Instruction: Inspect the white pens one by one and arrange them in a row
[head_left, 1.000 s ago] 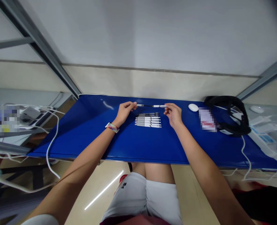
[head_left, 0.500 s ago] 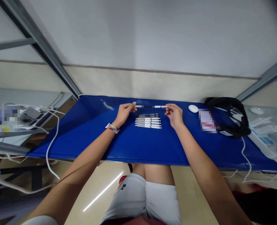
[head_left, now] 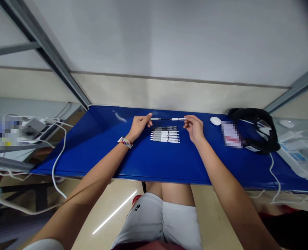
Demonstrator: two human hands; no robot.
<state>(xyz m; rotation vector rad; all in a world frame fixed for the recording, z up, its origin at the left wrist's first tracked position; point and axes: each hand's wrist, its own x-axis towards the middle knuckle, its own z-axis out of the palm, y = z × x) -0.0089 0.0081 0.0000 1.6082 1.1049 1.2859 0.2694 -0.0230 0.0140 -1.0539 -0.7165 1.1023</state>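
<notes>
My left hand (head_left: 140, 125) pinches the grey front barrel (head_left: 155, 119) of a pen between thumb and fingers. My right hand (head_left: 194, 127) is closed on the white rear barrel (head_left: 178, 119) of that pen. A thin dark refill (head_left: 165, 119) shows between the two barrels, which stand apart in one line. Just nearer to me, several pens (head_left: 165, 136) lie side by side in a stack of rows, grey ends to the left and white ends to the right. The farthest of them look darker.
On the blue table (head_left: 96, 149), a white oval object (head_left: 216, 121), a blurred packet (head_left: 231, 134) and a black headset strap (head_left: 272, 132) lie at the right. A power strip (head_left: 294, 161) and white cables are farther right. Metal posts flank the table.
</notes>
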